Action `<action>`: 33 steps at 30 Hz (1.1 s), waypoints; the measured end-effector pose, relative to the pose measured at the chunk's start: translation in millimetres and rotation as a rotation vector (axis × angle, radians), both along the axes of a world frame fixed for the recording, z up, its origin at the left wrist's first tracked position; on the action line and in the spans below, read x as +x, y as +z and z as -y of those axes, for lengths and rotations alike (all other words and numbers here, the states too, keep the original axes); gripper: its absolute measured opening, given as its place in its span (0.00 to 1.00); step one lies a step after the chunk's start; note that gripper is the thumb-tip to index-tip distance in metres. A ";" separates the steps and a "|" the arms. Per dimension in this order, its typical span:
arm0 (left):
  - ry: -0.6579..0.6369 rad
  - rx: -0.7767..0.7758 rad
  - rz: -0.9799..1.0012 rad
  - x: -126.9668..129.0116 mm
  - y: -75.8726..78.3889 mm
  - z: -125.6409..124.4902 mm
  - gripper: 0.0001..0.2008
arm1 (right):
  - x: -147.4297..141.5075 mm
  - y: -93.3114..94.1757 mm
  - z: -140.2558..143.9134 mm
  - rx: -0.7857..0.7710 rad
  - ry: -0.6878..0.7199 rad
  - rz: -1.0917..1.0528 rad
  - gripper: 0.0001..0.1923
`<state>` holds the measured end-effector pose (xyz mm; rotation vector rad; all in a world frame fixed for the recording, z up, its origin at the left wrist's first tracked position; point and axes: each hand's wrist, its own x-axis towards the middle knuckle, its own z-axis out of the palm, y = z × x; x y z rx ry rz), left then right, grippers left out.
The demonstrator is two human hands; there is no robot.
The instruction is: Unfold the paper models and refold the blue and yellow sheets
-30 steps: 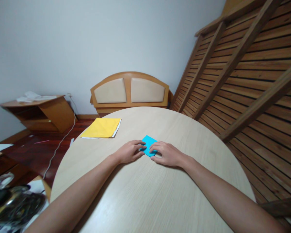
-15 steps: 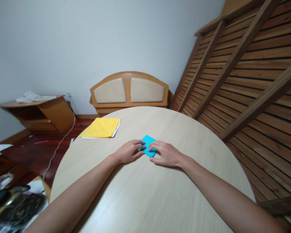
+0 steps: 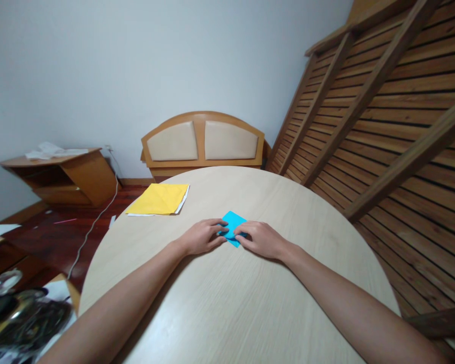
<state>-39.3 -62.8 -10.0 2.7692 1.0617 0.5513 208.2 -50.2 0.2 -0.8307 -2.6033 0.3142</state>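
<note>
A small folded piece of blue paper (image 3: 233, 222) lies flat on the round light-wood table (image 3: 231, 303). My left hand (image 3: 202, 236) rests on the table with its fingertips pressing the paper's left edge. My right hand (image 3: 263, 239) lies on the paper's right side, fingers curled over its near corner. Both hands hide the paper's near half; only its far corner shows between them.
A stack of yellow paper (image 3: 159, 198) over white sheets lies at the table's far left. Behind the table stands a wooden headboard (image 3: 202, 141). A slatted wooden frame (image 3: 382, 116) leans at the right. A low cabinet (image 3: 60, 174) and a cable are on the floor at left.
My right hand has slid slightly left and curled its fingers further over the blue paper, covering more of it. My left hand has stayed in place.
</note>
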 end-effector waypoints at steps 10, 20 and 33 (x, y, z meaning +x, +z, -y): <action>-0.016 0.026 -0.017 11.9 6.8 2.4 0.12 | 3.3 9.1 5.4 -0.001 -0.116 -0.035 0.11; 0.015 0.011 0.034 10.3 3.0 1.8 0.12 | 8.4 6.7 4.7 -0.075 0.003 -0.028 0.23; -0.051 -0.006 0.020 3.5 9.7 4.5 0.13 | 5.3 3.7 2.6 -0.016 0.153 -0.034 0.09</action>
